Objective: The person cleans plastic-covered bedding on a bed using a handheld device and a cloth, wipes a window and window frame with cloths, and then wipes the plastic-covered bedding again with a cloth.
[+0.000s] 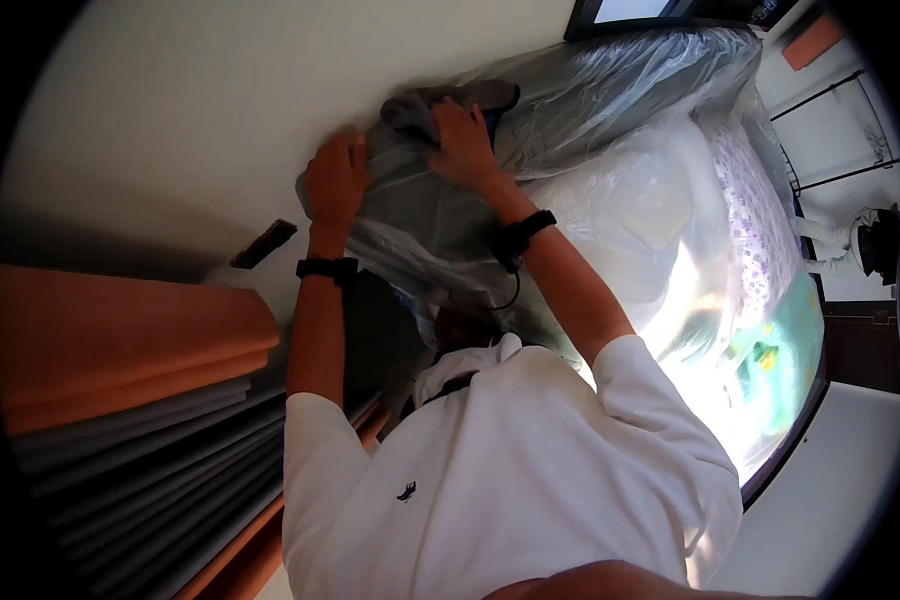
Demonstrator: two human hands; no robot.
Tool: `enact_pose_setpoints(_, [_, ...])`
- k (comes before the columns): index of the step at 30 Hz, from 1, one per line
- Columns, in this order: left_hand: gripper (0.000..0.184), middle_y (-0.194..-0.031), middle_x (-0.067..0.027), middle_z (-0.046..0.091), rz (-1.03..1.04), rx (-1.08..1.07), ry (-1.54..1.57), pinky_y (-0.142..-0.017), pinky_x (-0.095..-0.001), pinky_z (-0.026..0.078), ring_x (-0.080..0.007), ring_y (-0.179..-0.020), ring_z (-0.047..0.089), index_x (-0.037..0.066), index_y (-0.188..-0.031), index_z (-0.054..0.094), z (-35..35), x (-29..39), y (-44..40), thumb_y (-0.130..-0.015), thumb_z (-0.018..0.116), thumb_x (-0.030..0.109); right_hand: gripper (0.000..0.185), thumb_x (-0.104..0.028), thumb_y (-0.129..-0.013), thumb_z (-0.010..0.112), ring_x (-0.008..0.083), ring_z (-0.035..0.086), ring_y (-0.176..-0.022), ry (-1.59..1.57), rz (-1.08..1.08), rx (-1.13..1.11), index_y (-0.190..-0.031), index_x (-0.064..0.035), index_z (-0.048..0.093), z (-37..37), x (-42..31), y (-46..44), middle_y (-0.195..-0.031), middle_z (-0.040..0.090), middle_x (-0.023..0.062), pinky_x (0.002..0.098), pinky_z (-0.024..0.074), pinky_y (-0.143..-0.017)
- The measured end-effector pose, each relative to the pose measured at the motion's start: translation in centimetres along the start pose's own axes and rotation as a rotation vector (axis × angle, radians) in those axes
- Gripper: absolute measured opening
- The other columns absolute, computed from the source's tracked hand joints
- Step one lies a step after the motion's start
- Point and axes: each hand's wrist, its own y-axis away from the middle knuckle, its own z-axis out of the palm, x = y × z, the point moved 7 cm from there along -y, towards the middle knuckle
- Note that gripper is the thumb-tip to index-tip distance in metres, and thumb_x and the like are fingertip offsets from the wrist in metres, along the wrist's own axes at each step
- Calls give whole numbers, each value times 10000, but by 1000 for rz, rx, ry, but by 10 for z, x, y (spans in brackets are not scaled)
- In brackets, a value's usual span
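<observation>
My right hand (pixel 460 140) has its fingers bent over a dark grey cloth (pixel 408 117), bunched up with a black edge. Under it lies a grey padded surface wrapped in clear plastic sheeting (pixel 410 190). My left hand (pixel 335 183) is curled at the near corner of that wrapped surface, its thumb apart; what lies under its fingers is largely hidden. Both wrists carry black bands. A thin black cable (pixel 515 292) hangs from the right band.
Orange and dark grey folded panels (pixel 140 345) stand at the left. A small black object (pixel 264 244) is at the pale wall. Plastic-wrapped bundles, one purple-flowered (pixel 745 220) and one green (pixel 780 355), lie to the right. A black wire rack (pixel 830 180) stands beyond them.
</observation>
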Motion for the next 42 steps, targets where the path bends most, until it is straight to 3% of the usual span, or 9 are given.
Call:
enact_pose_setpoints(2, [347,-1148,-171,658,169,314,-175,-939,-459,468,-348,-1089,611,50,-1183,627,-37,34,14,-1020,506,331,655,-219,-726,704,346,352,-1408,-49,-105,-58,-1316,-40,482,16,-57,10,-1358,507,181,583,212,-1164])
enact_pose_setpoints(7, [394,-1315,-186,579,96,211,34,-1021,-500,412,-377,-1227,536,42,-1261,593,-41,14,36,-1031,480,340,614,-186,-723,696,363,435,-1322,-468,-256,-31,-1293,-45,516,50,-107,12,-1318,539,181,549,251,-1153])
enact_pose_setpoints(9, [397,-1328,-189,568,81,196,149,-1024,-498,413,-379,-1243,523,36,-1267,586,-44,0,36,-1033,474,336,535,-139,-731,662,389,527,-1196,-420,-232,-246,-1242,-22,555,39,-113,14,-1246,580,200,494,374,-1072])
enact_pose_setpoints(18, [462,-1444,-201,467,122,-48,-49,-1111,-500,345,-401,-1346,420,65,-1369,512,6,-57,44,-1045,441,386,428,-2,-764,570,441,588,-1069,-174,215,637,-1186,-62,608,-143,85,33,-1091,646,227,484,484,-887])
enact_pose_setpoints(22, [506,-1476,-184,435,81,-92,-57,-1124,-503,325,-384,-1365,401,71,-1406,481,7,-57,44,-1036,440,413,443,-22,-771,577,434,594,-1044,-49,278,530,-1214,-29,584,-149,117,12,-1103,646,218,497,482,-871])
enact_pose_setpoints(24, [481,-1472,-180,438,76,-94,-44,-1113,-513,335,-392,-1354,410,86,-1388,495,9,-58,40,-1023,475,399,477,-80,-778,622,428,595,-1010,77,332,145,-1242,2,550,-98,114,-11,-1102,642,212,497,478,-856])
enact_pose_setpoints(26, [409,-1443,-173,462,114,-47,-47,-1077,-506,375,-385,-1311,450,83,-1368,511,7,-58,41,-1015,505,288,527,-148,-783,661,403,599,-1005,103,-54,282,-1269,-2,517,-62,70,-17,-1103,635,196,488,483,-859])
enact_pose_setpoints(33, [322,-1324,-210,546,134,61,122,-988,-498,437,-404,-1169,546,17,-1277,545,-5,-48,41,-957,508,18,525,-115,-733,687,427,596,-1052,-219,-281,188,-1225,-14,535,-26,-39,-10,-1097,623,233,492,481,-870])
enact_pose_setpoints(42, [299,-1231,-220,601,-54,102,77,-970,-488,441,-402,-1112,573,-11,-1177,573,-1,-58,43,-903,467,-69,475,-238,-812,700,440,623,-1010,-101,218,391,-1197,14,582,-101,215,-18,-1080,657,250,496,504,-854])
